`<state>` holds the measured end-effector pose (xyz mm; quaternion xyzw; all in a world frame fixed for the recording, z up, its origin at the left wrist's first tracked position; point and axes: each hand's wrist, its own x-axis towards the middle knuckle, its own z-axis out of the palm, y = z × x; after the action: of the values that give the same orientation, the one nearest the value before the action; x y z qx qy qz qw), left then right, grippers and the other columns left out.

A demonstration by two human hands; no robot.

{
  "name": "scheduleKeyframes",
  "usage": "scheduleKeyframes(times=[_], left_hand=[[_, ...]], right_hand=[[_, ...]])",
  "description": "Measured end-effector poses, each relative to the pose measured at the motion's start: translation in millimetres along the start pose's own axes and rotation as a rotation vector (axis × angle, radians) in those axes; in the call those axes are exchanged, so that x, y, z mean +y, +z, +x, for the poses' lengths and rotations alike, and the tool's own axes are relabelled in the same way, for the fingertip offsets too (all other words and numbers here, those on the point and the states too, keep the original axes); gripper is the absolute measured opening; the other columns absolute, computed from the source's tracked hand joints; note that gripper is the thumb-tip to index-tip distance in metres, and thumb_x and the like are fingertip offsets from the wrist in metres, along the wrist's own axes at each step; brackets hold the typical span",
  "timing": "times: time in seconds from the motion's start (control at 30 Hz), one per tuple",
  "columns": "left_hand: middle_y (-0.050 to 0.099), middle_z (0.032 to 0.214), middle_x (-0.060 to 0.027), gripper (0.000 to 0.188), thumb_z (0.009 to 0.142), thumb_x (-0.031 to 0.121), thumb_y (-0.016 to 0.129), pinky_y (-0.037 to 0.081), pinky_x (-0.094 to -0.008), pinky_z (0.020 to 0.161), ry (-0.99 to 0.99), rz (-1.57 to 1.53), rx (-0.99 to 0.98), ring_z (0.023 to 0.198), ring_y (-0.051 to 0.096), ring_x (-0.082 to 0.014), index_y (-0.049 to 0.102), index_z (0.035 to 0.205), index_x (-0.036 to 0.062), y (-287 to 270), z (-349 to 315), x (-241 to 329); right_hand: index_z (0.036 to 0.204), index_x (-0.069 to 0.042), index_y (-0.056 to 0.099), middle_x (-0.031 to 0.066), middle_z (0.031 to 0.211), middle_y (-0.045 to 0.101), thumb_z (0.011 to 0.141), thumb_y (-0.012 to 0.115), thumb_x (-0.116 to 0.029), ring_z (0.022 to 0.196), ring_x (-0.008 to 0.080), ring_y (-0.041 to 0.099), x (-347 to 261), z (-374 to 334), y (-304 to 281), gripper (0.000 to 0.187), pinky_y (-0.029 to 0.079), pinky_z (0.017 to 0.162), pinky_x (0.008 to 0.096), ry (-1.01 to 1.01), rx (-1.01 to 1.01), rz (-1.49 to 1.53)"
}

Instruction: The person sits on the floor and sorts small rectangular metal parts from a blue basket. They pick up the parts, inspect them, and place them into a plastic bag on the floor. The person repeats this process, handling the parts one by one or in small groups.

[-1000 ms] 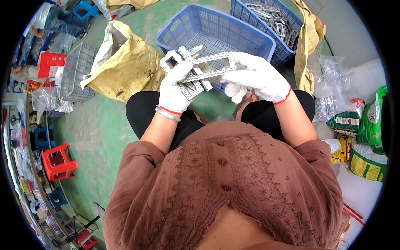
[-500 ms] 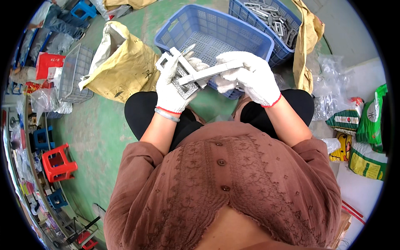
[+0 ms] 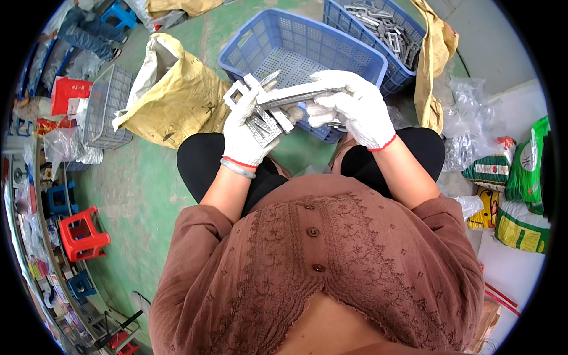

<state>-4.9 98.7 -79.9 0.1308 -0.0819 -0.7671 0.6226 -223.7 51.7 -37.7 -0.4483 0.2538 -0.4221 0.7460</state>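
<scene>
My left hand [image 3: 239,144], in a white knitted glove with a red cuff edge, is closed round several silver-grey metal frame pieces [image 3: 262,129]. They stick out above and beside its fingers. A thin pointed tip [image 3: 270,77] rises by that hand; I cannot make out what it belongs to. My right hand [image 3: 365,113], gloved alike, pinches the right end of a long, narrow grey metal piece [image 3: 302,93]. Its left end lies over the pieces at my left hand. Below the right fingers, another bit of grey metal [image 3: 337,125] partly shows.
A blue plastic crate [image 3: 378,59] stands just beyond my hands, with a second blue crate [image 3: 332,13] of metal pieces [image 3: 387,29] behind it. Yellow woven sacks [image 3: 177,106] [image 3: 427,77] flank them. A red stool [image 3: 84,234] and a grey crate [image 3: 106,106] are at left.
The long piece in my right hand has turned, and its left end has risen. The frame pieces in my left hand have shifted slightly.
</scene>
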Motion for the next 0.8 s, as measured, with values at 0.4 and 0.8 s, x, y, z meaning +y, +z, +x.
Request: scheduleKeyframes(times=[0.4,0.8], left_hand=[[0.058,0.12,-0.0218,0.051,0.092,0.022,0.062,0.05,-0.0565,0.096,0.012,0.028,0.016,0.113,0.059,-0.0386,0.048,0.134,-0.0033,-10,7,-6],[0.063,0.106,-0.0138,0.043,0.093,0.019,0.06,0.055,-0.0449,0.087,-0.092,-0.033,0.041,0.096,0.064,-0.0253,0.054,0.129,-0.0043,-32,20,1]], right_hand=[[0.125,0.005,0.058,0.015,0.101,0.069,0.09,0.058,0.005,0.086,0.0179,0.069,-1,-4,5,0.035,0.058,0.071,0.0294,-0.036,0.003,-0.104],[0.12,-0.003,0.066,0.0105,0.09,0.072,0.088,0.063,-0.008,0.075,0.0143,0.071,6,-3,5,0.033,0.055,0.07,0.0273,-0.28,0.049,-0.661]])
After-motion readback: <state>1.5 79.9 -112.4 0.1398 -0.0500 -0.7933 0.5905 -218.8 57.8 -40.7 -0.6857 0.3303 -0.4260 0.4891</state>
